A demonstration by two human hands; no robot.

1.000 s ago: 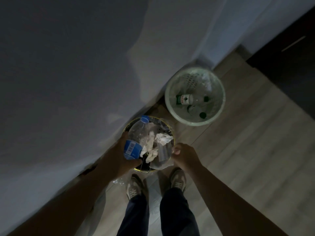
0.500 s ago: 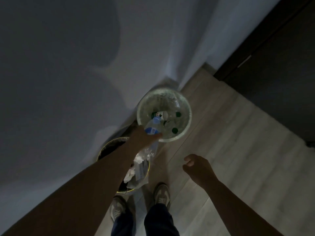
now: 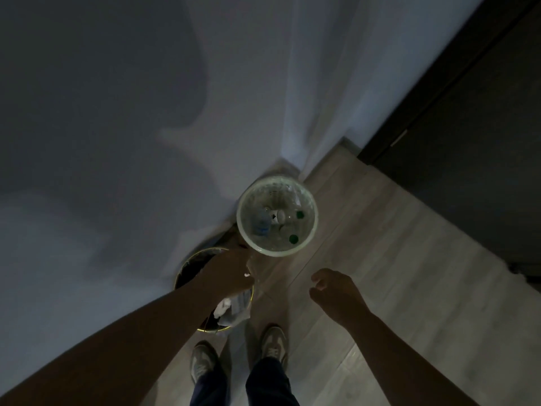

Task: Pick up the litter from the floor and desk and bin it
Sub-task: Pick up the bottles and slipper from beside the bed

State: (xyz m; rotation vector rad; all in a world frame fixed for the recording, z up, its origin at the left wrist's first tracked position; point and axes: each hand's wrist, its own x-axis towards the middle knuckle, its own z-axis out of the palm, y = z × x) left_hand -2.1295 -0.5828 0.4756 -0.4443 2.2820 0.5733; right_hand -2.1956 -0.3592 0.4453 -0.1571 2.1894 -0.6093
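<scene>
A round white mesh basket (image 3: 278, 253) stands on the floor in the wall corner. Inside it lie a clear bottle with a blue label (image 3: 261, 227) and other bottles with green caps (image 3: 293, 238). Next to it, nearer me, is a dark bin with a yellow rim (image 3: 182, 272) that holds crumpled white tissue and clear plastic (image 3: 224, 306). My left hand (image 3: 227, 272) hovers over the dark bin, just short of the basket's rim. Its fingers curl downward, and a bit of clear plastic shows beside them. My right hand (image 3: 336, 294) hangs over the floor, fingers apart and empty.
A pale wall fills the left and top. A dark door or cabinet front (image 3: 468, 142) runs along the right. My two shoes (image 3: 273, 344) stand on the light wooden floor (image 3: 395, 259) just behind the dark bin. The room is dim.
My left hand carried the blue-label bottle from the dark bin to the white basket and let it go; the bottle now lies inside. The hand drew back over the dark bin.
</scene>
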